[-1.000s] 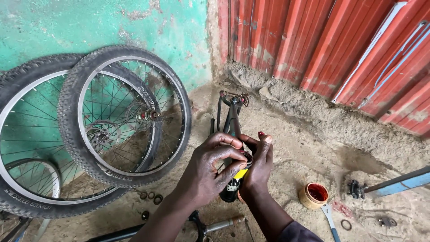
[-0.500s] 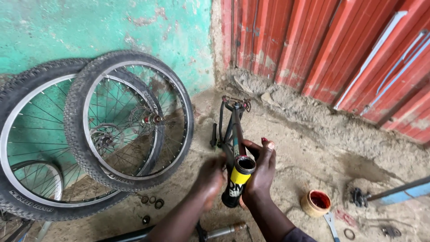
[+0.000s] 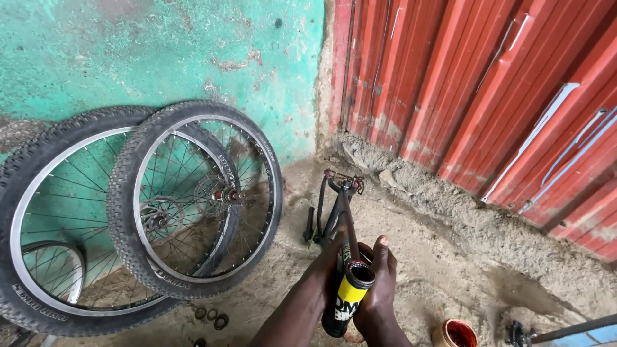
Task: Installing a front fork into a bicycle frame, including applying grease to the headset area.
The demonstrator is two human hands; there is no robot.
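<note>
Both hands, left hand [image 3: 328, 273] and right hand [image 3: 380, 292], with fingers wrapped around the yellow-and-black head tube [image 3: 346, 297] of a bicycle frame [image 3: 339, 215] lying on the sandy floor [image 3: 437, 257], beside two leaning wheels [image 3: 193, 199].

We see both forearms enter from the bottom edge and converge at centre. Left hand [image 3: 326, 270] sits on the left side, fingers curled inward, mostly hidden. Right hand [image 3: 379, 289] wraps from the right, fingers closed, thumb extended upward. The two hands sit close together, palms facing each other.
</note>
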